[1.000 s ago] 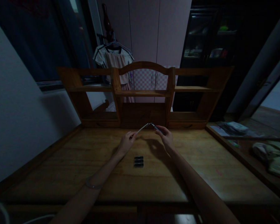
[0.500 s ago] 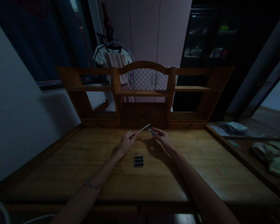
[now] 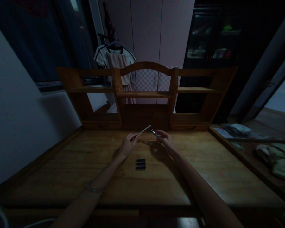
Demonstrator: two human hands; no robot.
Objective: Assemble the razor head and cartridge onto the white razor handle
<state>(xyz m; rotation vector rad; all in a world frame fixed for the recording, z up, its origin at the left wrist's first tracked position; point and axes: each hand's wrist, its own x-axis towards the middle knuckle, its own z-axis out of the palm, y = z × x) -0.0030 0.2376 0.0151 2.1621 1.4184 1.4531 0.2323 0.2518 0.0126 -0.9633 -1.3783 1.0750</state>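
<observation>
My left hand [image 3: 128, 144] is closed around a slim, pale strip-like stick [image 3: 144, 130], its free end pointing up and to the right. A darker part shows by the fingers. In my right hand [image 3: 164, 138] is a slim tool with a silver and dark handle [image 3: 155, 133], gripped between thumb and fingers. Its tip points up-left, close to the stick's free end; I cannot tell whether they touch. Below the hands, a small clear pack [image 3: 140, 164] with three dark pieces lies flat on the wooden desk [image 3: 85, 164].
A wooden shelf unit [image 3: 146, 94] stands along the desk's back edge, with small drawers low at both sides. White wall [image 3: 11, 120] borders the left. Folded cloth [image 3: 280, 158] and plastic-wrapped items [image 3: 238, 129] lie beyond the right rim. The room is dim.
The pale stick's free end has shifted slightly left and up. The tool in my right hand has turned slightly, showing more of its silver side. The pack has stayed on the desk.
</observation>
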